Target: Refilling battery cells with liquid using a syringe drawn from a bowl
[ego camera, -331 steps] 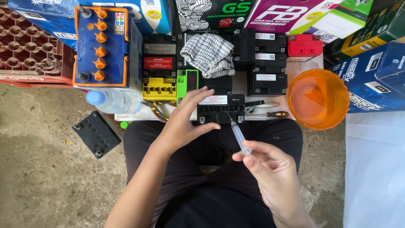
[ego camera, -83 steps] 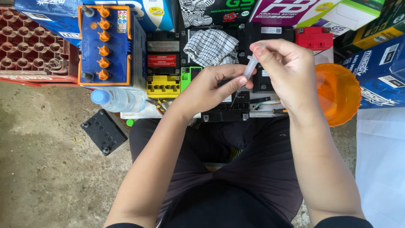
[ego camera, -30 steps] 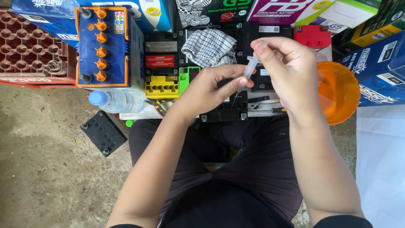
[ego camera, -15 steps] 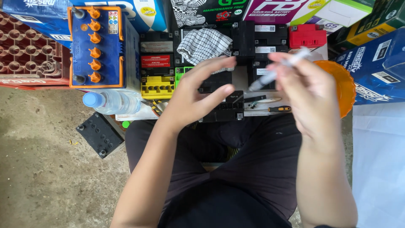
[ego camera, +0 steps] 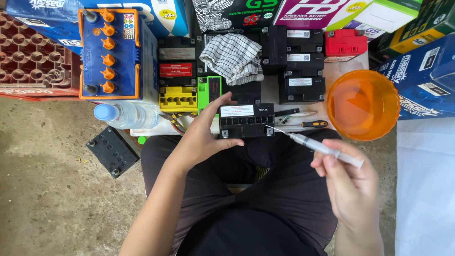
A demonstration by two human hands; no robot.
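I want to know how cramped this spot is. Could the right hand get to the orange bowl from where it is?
Probably yes. The right hand holds the syringe just below the orange bowl, whose open top faces up, and nothing lies between them.

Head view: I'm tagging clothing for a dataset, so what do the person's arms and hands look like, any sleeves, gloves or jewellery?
Both forearms are bare, with no sleeve reaching them in the picture. The left hand and right hand wear no gloves, and no rings, watch or wristbands show. Below the arms, the person wears dark trousers.
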